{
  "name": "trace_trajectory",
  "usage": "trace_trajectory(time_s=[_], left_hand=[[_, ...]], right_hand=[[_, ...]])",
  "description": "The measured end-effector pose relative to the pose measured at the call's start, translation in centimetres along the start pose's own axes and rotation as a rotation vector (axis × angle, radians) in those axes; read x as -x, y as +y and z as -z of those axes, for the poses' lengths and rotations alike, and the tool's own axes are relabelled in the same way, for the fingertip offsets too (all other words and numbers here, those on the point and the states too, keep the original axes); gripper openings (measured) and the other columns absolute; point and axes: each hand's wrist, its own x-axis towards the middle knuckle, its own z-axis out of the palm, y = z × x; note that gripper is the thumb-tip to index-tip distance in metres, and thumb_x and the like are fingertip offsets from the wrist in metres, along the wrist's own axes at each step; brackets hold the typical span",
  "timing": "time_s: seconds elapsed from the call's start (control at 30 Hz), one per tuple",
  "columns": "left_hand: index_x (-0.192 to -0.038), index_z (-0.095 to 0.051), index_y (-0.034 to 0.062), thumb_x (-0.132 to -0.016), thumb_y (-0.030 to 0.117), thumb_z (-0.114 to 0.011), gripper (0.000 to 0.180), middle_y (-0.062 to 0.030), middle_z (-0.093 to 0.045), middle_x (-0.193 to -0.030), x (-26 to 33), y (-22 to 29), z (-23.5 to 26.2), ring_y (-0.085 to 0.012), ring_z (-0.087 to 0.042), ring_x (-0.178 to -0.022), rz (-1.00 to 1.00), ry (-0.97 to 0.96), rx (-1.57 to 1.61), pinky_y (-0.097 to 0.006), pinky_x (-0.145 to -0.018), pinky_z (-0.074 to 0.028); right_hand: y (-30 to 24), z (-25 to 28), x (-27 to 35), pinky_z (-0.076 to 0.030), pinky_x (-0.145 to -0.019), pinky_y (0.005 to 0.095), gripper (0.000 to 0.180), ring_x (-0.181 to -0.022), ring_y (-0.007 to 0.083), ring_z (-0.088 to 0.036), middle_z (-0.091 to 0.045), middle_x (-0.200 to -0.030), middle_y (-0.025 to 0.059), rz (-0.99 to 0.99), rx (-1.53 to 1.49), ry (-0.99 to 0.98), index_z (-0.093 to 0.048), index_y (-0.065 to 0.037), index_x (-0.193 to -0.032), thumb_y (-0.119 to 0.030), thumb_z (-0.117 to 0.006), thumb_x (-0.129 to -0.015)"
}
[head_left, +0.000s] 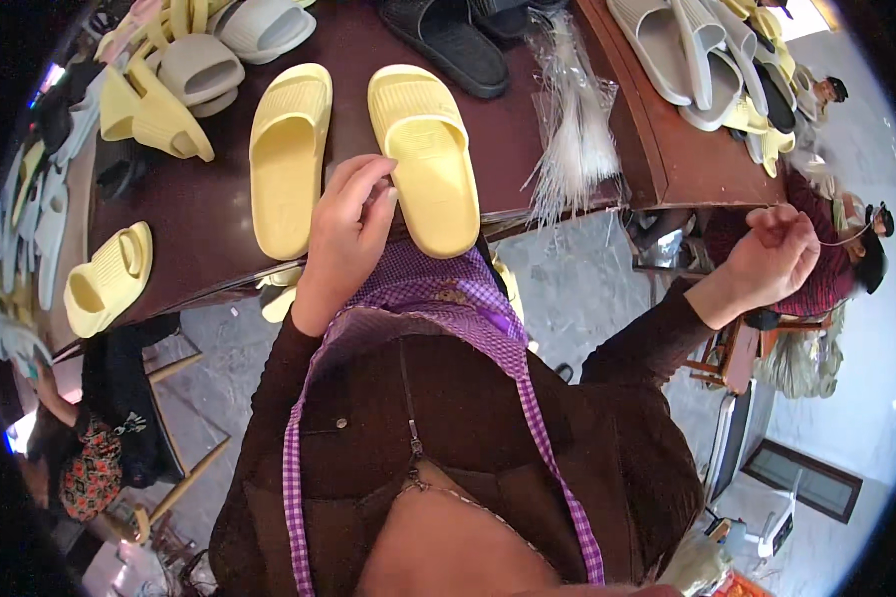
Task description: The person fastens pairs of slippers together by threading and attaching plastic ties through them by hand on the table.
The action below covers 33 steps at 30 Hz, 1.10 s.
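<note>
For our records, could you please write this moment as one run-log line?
left hand: at left edge of right yellow slipper | right hand: raised, holding thin strand | table: left yellow slipper, bundled strands

Your left head-worn fisheye, beside and above the maroon worktable (197,207), facing steeply down, close to it

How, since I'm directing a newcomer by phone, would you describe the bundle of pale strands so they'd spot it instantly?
Find the dark red table, then the two yellow slippers lying parallel by its front edge. Right of them lies the bundle of pale strands. Unlike the solid black footwear behind it, it is a loose, wispy fan.
</note>
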Motion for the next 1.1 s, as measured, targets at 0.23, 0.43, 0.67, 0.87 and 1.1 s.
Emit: trace_trajectory(time_s=[0.23,0.43,0.67,0.87,1.1], left_hand=[[-0.105,-0.057,-0.0025,-0.08,-0.001,-0.059,0.024,-0.0128,-0.057,-0.098,0.0,2.0,-0.9,-0.0156,-0.059,-0.076,0.004,-0.064,0.149,-0.025,-0.063,-0.047],[-0.103,-0.059,-0.0012,-0.081,0.001,-0.06,0.022,-0.0107,-0.059,-0.094,0.7,0.4,-0.2,-0.0155,-0.058,-0.074,0.014,-0.055,0.101,-0.025,-0.062,-0.047],[-0.102,-0.06,-0.0002,-0.082,0.003,-0.06,0.02,-0.0091,-0.061,-0.091,1.0,0.5,-1.5,-0.0144,-0.059,-0.075,0.073,-0.121,0.253,-0.024,-0.064,-0.048],[-0.102,-0.06,0.0001,-0.082,0.004,-0.06,0.02,-0.0096,-0.063,-0.091,1.7,1.2,-2.6,-0.0126,-0.059,-0.075,0.114,-0.247,0.325,-0.024,-0.064,-0.048],[-0.104,-0.06,0.0025,-0.081,0.007,-0.059,0.023,-0.0107,-0.062,-0.1,0.0,1.4,-6.4,-0.0202,-0.06,-0.086,-0.161,-0.403,0.158,-0.032,-0.074,-0.048]], right_hand=[[0.0,-2.7,3.5,-0.044,-0.052,0.0295,0.011,-0.063,0.0216,-0.051,-0.057,-0.078,0.0145,-0.207,-0.231,-0.201,-0.057,-0.003,-0.09,-0.014,-0.055,-0.089],[0.0,5.1,-1.8,-0.044,-0.053,0.0275,0.025,-0.062,0.0151,-0.051,-0.053,-0.073,0.006,-0.08,-0.888,-0.102,-0.055,0.002,-0.096,-0.02,-0.058,-0.086],[2.2,2.0,7.8,-0.044,-0.052,0.0256,0.032,-0.064,0.0142,-0.061,-0.065,-0.08,0.0096,-0.88,0.265,-0.866,-0.062,0.005,-0.089,-0.026,-0.06,-0.082],[6.1,3.9,21.2,-0.042,-0.048,0.0202,0.023,-0.054,0.0071,-0.053,-0.06,-0.07,0.0036,-1.188,0.552,-1.185,-0.062,0.002,-0.097,-0.017,-0.061,-0.085],[7.8,1.4,25.3,-0.037,-0.043,0.0197,0.016,-0.049,0.0053,-0.046,-0.055,-0.064,-0.0012,-1.21,0.24,-0.438,-0.06,0.0,-0.093,-0.014,-0.059,-0.086]])
